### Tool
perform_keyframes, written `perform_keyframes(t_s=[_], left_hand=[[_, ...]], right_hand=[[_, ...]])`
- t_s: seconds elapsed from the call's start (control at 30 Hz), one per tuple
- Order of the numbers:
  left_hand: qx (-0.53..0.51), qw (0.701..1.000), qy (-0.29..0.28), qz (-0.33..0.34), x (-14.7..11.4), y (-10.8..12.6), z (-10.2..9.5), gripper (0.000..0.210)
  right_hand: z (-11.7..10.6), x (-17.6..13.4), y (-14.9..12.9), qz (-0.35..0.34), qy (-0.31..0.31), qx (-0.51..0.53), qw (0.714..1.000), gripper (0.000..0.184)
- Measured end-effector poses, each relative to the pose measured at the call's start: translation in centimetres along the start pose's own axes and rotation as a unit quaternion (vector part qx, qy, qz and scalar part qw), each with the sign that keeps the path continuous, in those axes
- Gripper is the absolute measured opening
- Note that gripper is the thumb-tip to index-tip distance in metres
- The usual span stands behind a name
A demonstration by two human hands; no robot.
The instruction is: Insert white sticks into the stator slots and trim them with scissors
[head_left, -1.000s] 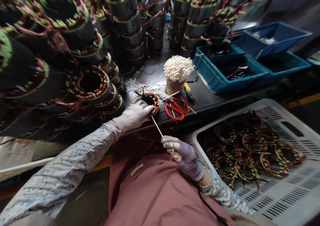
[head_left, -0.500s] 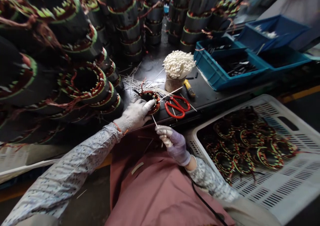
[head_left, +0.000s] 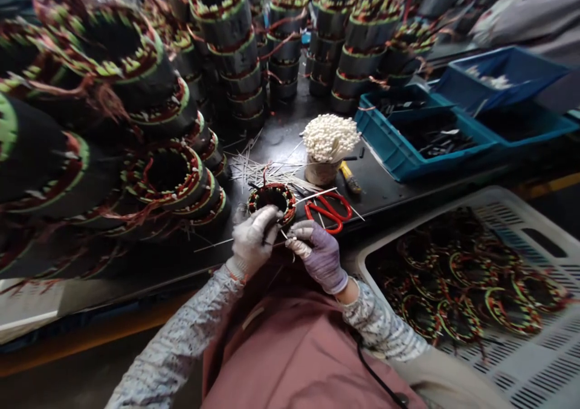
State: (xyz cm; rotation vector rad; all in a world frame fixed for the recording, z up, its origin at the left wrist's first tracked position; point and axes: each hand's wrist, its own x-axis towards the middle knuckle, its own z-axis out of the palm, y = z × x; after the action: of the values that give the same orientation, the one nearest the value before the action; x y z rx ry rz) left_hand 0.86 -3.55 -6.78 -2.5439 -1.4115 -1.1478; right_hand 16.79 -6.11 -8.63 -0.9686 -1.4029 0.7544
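Observation:
A small motor stator with red windings and green edging stands on the dark bench in front of me. My left hand, in a white knit glove, is closed at the stator's near side; what its curled fingers grip is hidden. Just right of it, my right hand, in a purple glove with pale fingertips, pinches a thin white cord running toward the stator's near edge. Another white strip sticks out from the stator's right side, above red-handled scissors.
Stacked stators crowd the left and back. Loose white strips lie behind the stator. Nearby stand a cup of white sticks, a yellow-handled tool and blue bins. A white crate at right holds several wound rings.
My left hand has drawn back from over the stator to its near side, fingers now curled. The right hand has come closer to it, still pinching the white cord. The view has shifted slightly.

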Motion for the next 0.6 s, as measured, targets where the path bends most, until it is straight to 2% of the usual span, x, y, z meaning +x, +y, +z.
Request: perform_keyframes(t_s=[0.07,0.13,0.23,0.4,0.6], left_hand=[[-0.005,1.0,0.007,0.019,0.3,-0.1,0.0,0.019],[-0.014,0.999,0.009,0.039,0.6,-0.4,-0.1,0.011],[-0.026,0.999,-0.002,0.04,0.7,-0.8,-0.1,0.011],[-0.031,0.998,-0.014,0.057,0.7,-1.0,-0.2,0.017],[-0.033,0.998,-0.018,0.049,0.8,-1.1,-0.2,0.016]], right_hand=[[-0.5,0.6,-0.6,-0.029,-0.03,-0.037,0.998,0.004],[-0.7,1.0,-1.1,-0.05,-0.059,-0.069,0.995,0.005],[-0.6,1.6,-1.3,-0.061,-0.08,-0.106,0.989,0.006],[-0.1,2.5,-0.2,-0.036,-0.094,-0.168,0.981,0.008],[-0.5,2.1,-1.0,-0.023,-0.133,-0.135,0.982,0.009]])
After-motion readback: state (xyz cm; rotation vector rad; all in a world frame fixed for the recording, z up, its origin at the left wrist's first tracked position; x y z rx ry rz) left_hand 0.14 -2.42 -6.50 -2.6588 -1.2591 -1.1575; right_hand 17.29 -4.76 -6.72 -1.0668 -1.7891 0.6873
